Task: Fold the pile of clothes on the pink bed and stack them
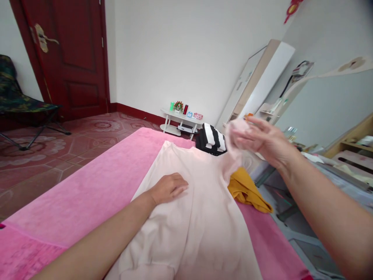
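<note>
A pale pink long-sleeved top (210,210) lies spread on a pink cloth, its neck end away from me. One sleeve is folded in along the left side of the body, its cuff near the bottom of the view. Flat on that sleeve rests my left hand (170,188), fingers loosely together and stretched out. My right hand (259,138) is raised at the right, closed on the other sleeve's end, which it holds up off the cloth. That sleeve is slightly blurred. A mustard-yellow garment (247,190) lies bunched just below the lifted sleeve.
Dark folded clothes with a black-and-white striped piece (214,138) sit past the top's neck. The pink cloth (101,182) extends left. Further off are a low white stand (180,118), a camouflage chair (26,103) and a red door (70,54). A dresser with a mirror (329,105) stands right.
</note>
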Available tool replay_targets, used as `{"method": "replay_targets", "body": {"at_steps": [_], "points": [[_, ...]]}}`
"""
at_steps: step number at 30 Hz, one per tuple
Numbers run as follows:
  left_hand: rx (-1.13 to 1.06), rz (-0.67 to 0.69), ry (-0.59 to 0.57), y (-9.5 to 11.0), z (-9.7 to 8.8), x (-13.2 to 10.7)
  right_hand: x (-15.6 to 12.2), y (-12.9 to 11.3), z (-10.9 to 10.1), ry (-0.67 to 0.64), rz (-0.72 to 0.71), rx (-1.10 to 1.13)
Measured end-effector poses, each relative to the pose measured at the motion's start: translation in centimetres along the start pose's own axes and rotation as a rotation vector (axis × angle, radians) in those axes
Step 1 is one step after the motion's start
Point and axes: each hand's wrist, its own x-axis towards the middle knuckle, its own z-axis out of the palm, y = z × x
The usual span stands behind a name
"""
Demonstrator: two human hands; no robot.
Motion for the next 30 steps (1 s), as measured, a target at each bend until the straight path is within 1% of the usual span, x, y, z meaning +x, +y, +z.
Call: {"method": "replay_targets", "body": {"at_steps": [1, 2, 3, 4, 5, 6, 7, 9, 11, 13, 15, 18, 21, 23, 25, 27, 28, 30], "points": [[-0.003, -0.007, -0.009, 0.1, -0.2, -0.1, -1.0, -0.5, 2.1, -0.197, -0.027, -0.026], [-0.005, -0.014, -0.014, 0.2, -0.3, -0.2, -2.2, -0.8, 3.8, -0.334, -0.064, -0.057], [-0.005, -0.025, -0.016, 0.3, -0.4, -0.3, -3.7, -0.6, 4.9, -0.424, -0.084, -0.071], [-0.003, -0.036, -0.017, 0.4, -0.5, -0.3, -5.2, -0.1, 5.5, -0.490, -0.080, -0.103], [0.001, -0.045, -0.018, 0.4, -0.5, -0.3, -6.7, 0.9, 5.5, -0.518, -0.061, -0.152], [0.008, -0.052, -0.016, 0.4, -0.5, -0.3, -8.3, 2.3, 5.0, -0.514, -0.033, -0.223], [0.018, -0.058, -0.004, 0.3, -0.3, -0.3, -9.9, 4.1, 4.1, -0.480, -0.003, -0.329], [0.051, -0.075, 0.040, 0.1, 0.0, -0.1, -13.0, 8.2, 1.3, -0.346, 0.026, -0.599], [0.119, -0.109, 0.097, -0.3, 0.5, 0.0, -16.1, 12.3, -1.8, -0.245, 0.043, -0.811], [0.222, -0.184, 0.143, -0.8, 1.0, 0.1, -19.0, 15.3, -4.2, -0.210, 0.141, -0.916], [0.326, -0.290, 0.167, -1.2, 1.5, 0.3, -21.5, 16.9, -5.4, -0.213, 0.229, -0.912], [0.430, -0.415, 0.146, -1.6, 1.8, 0.4, -23.7, 17.3, -5.4, -0.233, 0.335, -0.758], [0.463, -0.458, 0.057, -2.0, 1.8, 0.8, -24.4, 16.6, -4.5, -0.246, 0.380, -0.607], [0.460, -0.469, -0.035, -2.3, 1.5, 1.3, -24.2, 16.1, -3.9, -0.252, 0.381, -0.544], [0.439, -0.450, -0.132, -2.8, 0.8, 2.2, -23.7, 15.6, -3.5, -0.233, 0.367, -0.462], [0.409, -0.416, -0.183, -3.4, -0.3, 3.4, -23.1, 14.8, -3.1, -0.224, 0.363, -0.354], [0.401, -0.403, -0.176, -3.7, -1.0, 4.1, -22.8, 14.4, -2.9, -0.221, 0.373, -0.307], [0.412, -0.387, -0.113, -4.3, -2.7, 5.9, -22.1, 13.4, -2.4, -0.220, 0.407, -0.245]]}}
